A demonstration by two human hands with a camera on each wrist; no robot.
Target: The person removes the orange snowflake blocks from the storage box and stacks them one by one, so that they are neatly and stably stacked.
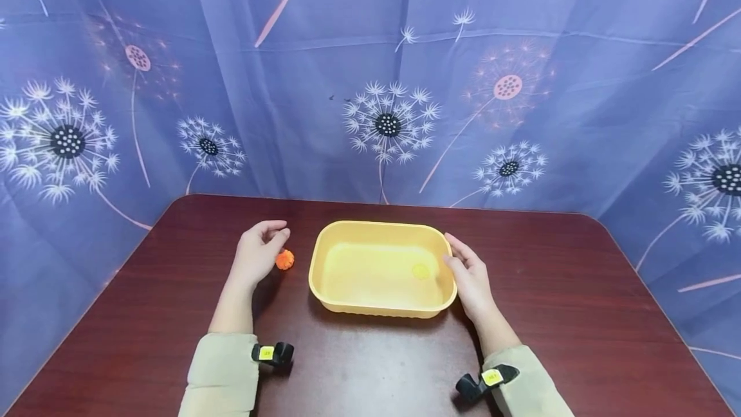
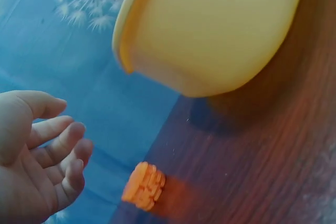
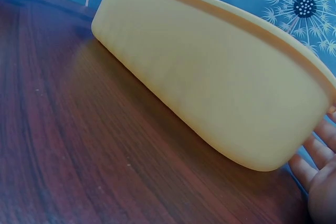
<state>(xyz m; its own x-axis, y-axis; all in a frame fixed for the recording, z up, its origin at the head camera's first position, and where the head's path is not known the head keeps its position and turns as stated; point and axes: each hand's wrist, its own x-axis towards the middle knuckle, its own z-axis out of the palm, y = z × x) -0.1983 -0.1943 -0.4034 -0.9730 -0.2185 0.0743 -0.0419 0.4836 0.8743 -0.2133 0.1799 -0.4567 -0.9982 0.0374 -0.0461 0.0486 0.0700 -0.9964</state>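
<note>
A yellow plastic basin (image 1: 370,304) with rounded corners stands on the table. My right hand (image 1: 473,282) holds its right end at the rim, the thumb over the edge and the fingers along the outer wall (image 3: 210,77). Inside, toward the right, lies a small round yellow piece (image 1: 420,271). My left hand (image 1: 258,253) is held left of the basin, its fingers loosely bent with nothing in them. Close by its fingertips, a small orange piece with a scalloped edge (image 1: 284,259) sits on the table; the left wrist view shows its knobbly side (image 2: 144,186).
The dark red wooden table (image 1: 370,365) reaches back to a blue curtain (image 1: 324,134) printed with dandelions. Black straps with small camera mounts (image 1: 274,354) sit on both sleeves.
</note>
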